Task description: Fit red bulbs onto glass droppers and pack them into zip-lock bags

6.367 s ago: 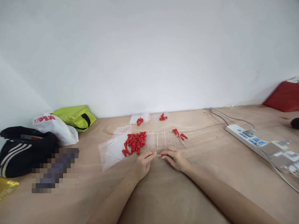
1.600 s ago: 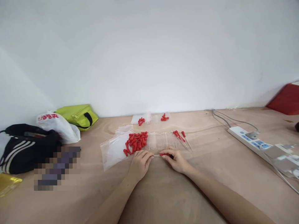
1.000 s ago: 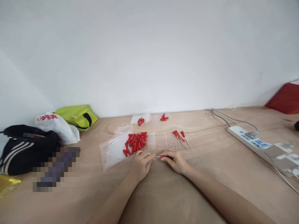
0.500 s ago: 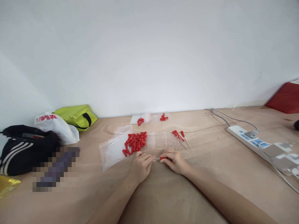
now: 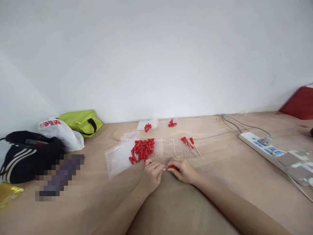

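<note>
My left hand (image 5: 153, 173) is closed in a pinch on a thin glass dropper tube (image 5: 166, 167), most of it hidden by the fingers. My right hand (image 5: 183, 169) grips a red rubber bulb (image 5: 173, 167) whose end meets the tube between the two hands. Just beyond my left hand lies a heap of red rubber bulbs (image 5: 141, 148), partly on a clear plastic bag (image 5: 117, 161). To its right is a row of glass tubes (image 5: 170, 147). Several droppers fitted with red bulbs (image 5: 187, 142) lie at the row's right end.
Near the wall, more red bulbs (image 5: 172, 123) lie by small clear bags (image 5: 141, 125). A white power strip (image 5: 256, 143) with cables is at right. A black bag (image 5: 29, 160), white plastic bag (image 5: 60, 135) and lime-green pouch (image 5: 79, 120) stand at left.
My left hand has come closer to the right one, and less of the glass tube shows between them. Both hands keep their grip. The whole view has shifted slightly.
</note>
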`<state>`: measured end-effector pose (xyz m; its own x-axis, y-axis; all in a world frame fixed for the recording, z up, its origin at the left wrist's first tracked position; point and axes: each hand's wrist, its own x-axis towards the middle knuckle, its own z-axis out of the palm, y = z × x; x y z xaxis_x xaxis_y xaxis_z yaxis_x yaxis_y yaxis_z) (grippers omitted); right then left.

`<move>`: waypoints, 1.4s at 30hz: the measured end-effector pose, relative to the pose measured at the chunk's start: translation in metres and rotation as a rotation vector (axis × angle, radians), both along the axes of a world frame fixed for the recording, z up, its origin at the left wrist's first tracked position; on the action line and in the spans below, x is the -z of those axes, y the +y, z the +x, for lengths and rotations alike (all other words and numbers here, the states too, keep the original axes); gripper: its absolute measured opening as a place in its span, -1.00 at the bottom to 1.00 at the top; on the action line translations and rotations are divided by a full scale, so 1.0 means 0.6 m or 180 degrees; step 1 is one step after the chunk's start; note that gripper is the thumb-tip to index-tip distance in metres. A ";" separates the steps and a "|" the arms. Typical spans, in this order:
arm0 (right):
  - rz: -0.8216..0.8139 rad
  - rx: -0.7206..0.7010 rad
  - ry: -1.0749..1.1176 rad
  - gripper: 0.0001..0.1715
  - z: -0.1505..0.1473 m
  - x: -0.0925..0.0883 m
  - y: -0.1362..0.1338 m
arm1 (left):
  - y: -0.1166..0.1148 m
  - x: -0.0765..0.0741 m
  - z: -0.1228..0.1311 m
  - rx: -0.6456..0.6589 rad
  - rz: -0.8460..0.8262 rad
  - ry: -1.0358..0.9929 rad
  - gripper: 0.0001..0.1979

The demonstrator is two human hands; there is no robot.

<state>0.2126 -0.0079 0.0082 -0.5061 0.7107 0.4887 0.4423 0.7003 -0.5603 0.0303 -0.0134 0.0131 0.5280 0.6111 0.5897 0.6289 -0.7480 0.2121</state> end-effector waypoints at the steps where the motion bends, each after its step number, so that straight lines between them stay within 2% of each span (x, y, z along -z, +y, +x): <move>1: 0.0013 -0.0007 -0.0012 -0.77 0.000 0.000 0.000 | 0.000 0.000 0.000 0.0011 -0.0007 0.0005 -0.75; 4: -0.0014 -0.0058 0.0020 -0.75 0.001 0.000 0.001 | 0.001 0.001 0.000 0.0031 -0.0037 0.0013 -0.73; 7: -0.0331 -0.0116 0.0315 -0.74 0.005 0.001 0.004 | 0.002 0.001 0.000 0.0056 -0.0164 -0.0090 -0.75; 10: -0.1062 -0.0054 0.1058 -0.70 0.007 0.008 0.010 | 0.004 -0.002 0.000 0.0038 -0.0395 -0.0318 -0.78; 13: -0.1921 -0.0107 0.1806 -0.47 0.005 0.015 0.013 | 0.007 -0.004 0.000 -0.0061 -0.0548 -0.0527 -0.79; 14: -0.2118 -0.0145 0.1924 -0.45 0.003 0.016 0.013 | 0.008 -0.005 0.000 -0.0099 -0.0568 -0.0579 -0.79; 16: -0.2269 -0.0130 0.1989 -0.55 -0.004 0.014 0.010 | 0.008 -0.005 0.001 -0.0135 -0.0586 -0.0635 -0.79; 18: -0.2168 0.0003 0.1981 -0.63 -0.012 0.009 0.006 | 0.007 -0.005 0.002 -0.0097 -0.0584 -0.0664 -0.78; 23: -0.1881 0.0261 0.2125 -0.63 -0.010 -0.008 0.018 | 0.006 -0.007 0.000 0.0117 -0.0646 -0.0610 -0.80; 26: -0.1799 0.0693 0.2288 -0.63 0.033 -0.021 0.050 | 0.007 -0.008 -0.003 0.0027 -0.0686 -0.0556 -0.82; 28: -0.1529 0.1094 0.2353 -0.60 0.077 -0.029 0.073 | 0.008 -0.007 -0.004 -0.0012 -0.0698 -0.0519 -0.83; 31: -0.0956 0.1926 0.1512 -0.62 0.144 -0.033 0.097 | 0.009 -0.004 -0.001 0.0022 -0.0684 -0.0367 -0.86; 33: -0.0731 0.2472 0.0518 -0.69 0.175 -0.024 0.105 | 0.008 -0.002 0.001 0.0046 -0.0636 -0.0273 -0.87; 35: -0.0601 0.2698 -0.0100 -0.71 0.189 -0.008 0.108 | 0.008 -0.002 0.003 0.0069 -0.0606 -0.0215 -0.88; 39: -0.0499 0.2699 -0.0413 -0.64 0.184 0.031 0.114 | 0.007 -0.004 0.004 0.0077 -0.0624 -0.0161 -0.88; 42: -0.0566 0.2807 -0.0372 -0.61 0.178 0.046 0.118 | 0.006 -0.006 0.003 0.0075 -0.0657 -0.0166 -0.88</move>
